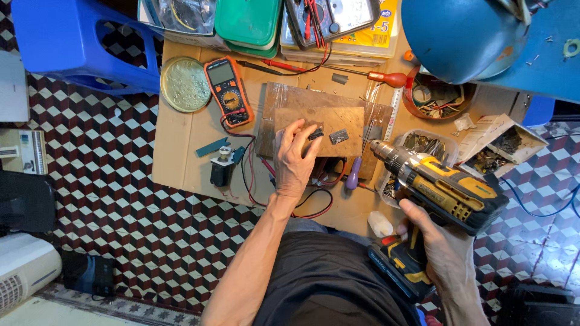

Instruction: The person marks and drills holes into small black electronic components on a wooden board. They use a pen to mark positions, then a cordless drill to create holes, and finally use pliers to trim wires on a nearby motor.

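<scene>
My left hand (294,158) rests on a small wooden board (338,124) and pinches a small dark part (315,134) against it with the fingertips. A second small dark part (339,136) lies on the board just to the right. My right hand (444,244) grips the handle of a yellow and black cordless drill (438,187). Its chuck and bit point left at the board's right edge, near a thin metal piece (373,130). The small board lies on a larger wooden board (290,99).
An orange multimeter (228,90) with red and black leads, a round metal lid (184,84), a red-handled screwdriver (386,77) and a purple-handled tool (353,174) lie on the cardboard work surface (181,151). Trays of metal parts (435,96) stand at right. A blue stool (78,42) stands far left.
</scene>
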`<state>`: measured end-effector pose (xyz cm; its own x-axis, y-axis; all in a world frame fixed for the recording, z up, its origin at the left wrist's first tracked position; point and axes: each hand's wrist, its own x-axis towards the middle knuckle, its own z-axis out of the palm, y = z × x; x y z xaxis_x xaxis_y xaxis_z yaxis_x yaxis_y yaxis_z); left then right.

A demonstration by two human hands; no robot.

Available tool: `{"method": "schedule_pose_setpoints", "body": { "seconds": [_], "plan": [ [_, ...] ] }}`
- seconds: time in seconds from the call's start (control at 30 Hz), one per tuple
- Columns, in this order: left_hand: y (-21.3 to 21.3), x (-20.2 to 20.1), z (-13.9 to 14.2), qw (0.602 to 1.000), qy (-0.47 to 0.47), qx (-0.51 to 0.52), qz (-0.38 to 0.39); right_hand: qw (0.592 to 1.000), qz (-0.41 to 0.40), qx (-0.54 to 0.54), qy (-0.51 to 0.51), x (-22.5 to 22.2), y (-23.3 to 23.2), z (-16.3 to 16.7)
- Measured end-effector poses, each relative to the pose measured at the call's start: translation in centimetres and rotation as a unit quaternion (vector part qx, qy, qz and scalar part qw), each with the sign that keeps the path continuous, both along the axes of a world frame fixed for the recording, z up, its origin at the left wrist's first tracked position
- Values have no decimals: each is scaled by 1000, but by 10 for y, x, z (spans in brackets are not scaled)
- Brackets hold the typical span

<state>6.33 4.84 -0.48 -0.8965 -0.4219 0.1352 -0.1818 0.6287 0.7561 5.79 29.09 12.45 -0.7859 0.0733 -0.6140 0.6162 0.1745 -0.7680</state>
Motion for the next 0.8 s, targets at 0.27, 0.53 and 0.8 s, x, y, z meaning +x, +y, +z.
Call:
{"method": "schedule_pose_setpoints", "body": {
  "seconds": [0.27,0.53,0.8],
  "plan": [
    [-12,1,3,999,18,-11,-33,999,11,1,-37,-2,-3,-10],
    [-13,2,0,999,16,2,-27,999,31,1,-38,-2,-10,-13],
    [-13,2,2,999,7,14,-29,999,11,6,-33,1,-9,-10]
  ]
}}
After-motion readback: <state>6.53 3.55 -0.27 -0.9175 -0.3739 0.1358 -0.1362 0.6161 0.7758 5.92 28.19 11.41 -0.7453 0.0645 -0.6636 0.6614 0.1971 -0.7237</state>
